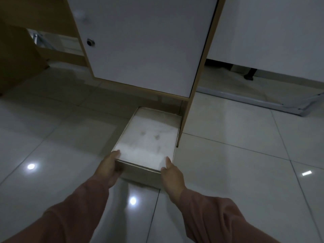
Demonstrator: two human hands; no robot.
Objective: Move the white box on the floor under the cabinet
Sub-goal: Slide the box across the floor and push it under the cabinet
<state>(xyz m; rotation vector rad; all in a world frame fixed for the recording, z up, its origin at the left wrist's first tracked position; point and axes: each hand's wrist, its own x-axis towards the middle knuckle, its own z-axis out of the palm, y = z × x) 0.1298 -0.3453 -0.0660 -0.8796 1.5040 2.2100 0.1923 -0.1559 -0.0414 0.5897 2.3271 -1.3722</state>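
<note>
Fingers [112, 170] of our left hand [110, 168] and right hand [172, 178] clasp the near corners of the white box [147, 139], fingertips hidden beneath. Box: on the tiled floor [236, 163], far end just under the cabinet [145, 44]. Stains on its lid, indistinct.

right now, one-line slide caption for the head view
Both hands grip white box beneath cabinet.

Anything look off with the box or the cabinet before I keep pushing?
Only small things. The flat white cardboard box has grey smudges on its top and sits slightly askew to the white-doored wooden cabinet, with its far end already in the gap beneath. The left hand and right hand grip its near corners. Nothing looks broken or spilled.
</note>
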